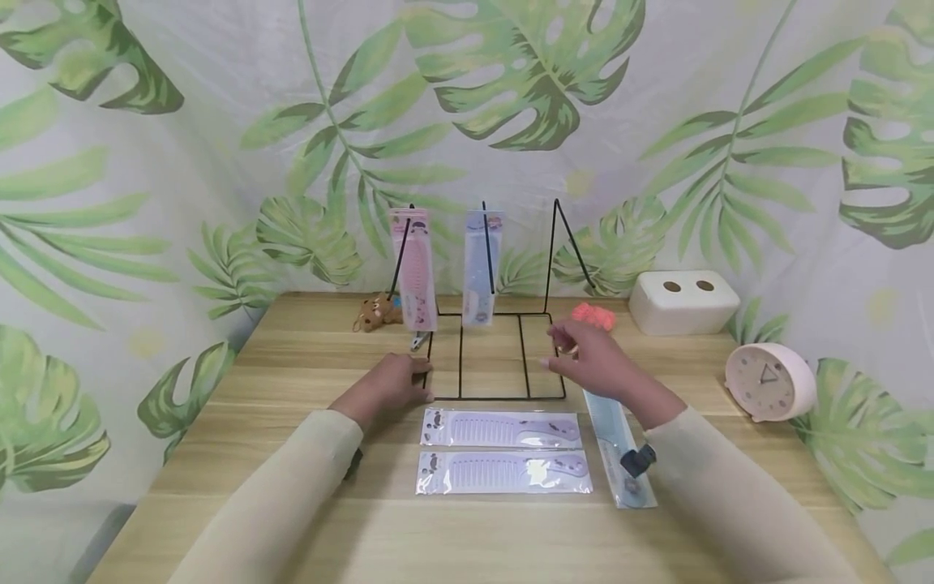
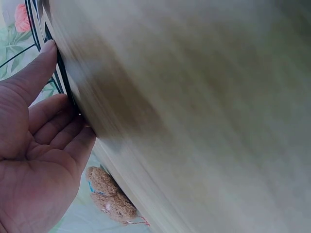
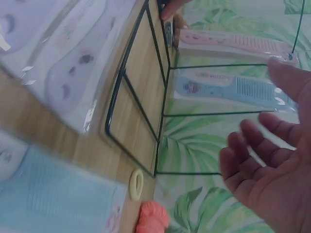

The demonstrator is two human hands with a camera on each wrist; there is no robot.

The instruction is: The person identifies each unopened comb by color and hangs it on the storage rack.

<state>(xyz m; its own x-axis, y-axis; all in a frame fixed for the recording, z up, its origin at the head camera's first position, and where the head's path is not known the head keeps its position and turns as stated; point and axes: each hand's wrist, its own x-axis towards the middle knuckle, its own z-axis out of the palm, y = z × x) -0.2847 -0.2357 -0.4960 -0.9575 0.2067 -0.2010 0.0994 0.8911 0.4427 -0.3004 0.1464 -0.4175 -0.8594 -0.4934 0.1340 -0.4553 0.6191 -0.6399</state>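
A black wire display rack (image 1: 503, 398) stands on the wooden table. My left hand (image 1: 390, 381) rests at the left side of its base, thumb and fingertips right at the wire and spread apart. Over the base's right side hovers my right hand (image 1: 594, 357), fingers loosely bent, holding nothing. A packaged pink comb (image 1: 416, 272) hangs on the left hook and a packaged blue comb (image 1: 480, 272) on the middle one. No comb hangs from the right hook (image 1: 572, 243). In front lie two packaged purple combs (image 1: 489, 430); another blue comb package (image 1: 620, 454) lies partly under my right forearm.
A brown plush bear (image 1: 377, 312) and a hair clip (image 1: 419, 341) lie left of the rack. Behind my right hand is a coral scrunchie (image 1: 594, 315), with a pale yellow ring (image 3: 136, 184) nearby. A white box (image 1: 683, 304) and a pink clock (image 1: 769, 383) stand at right.
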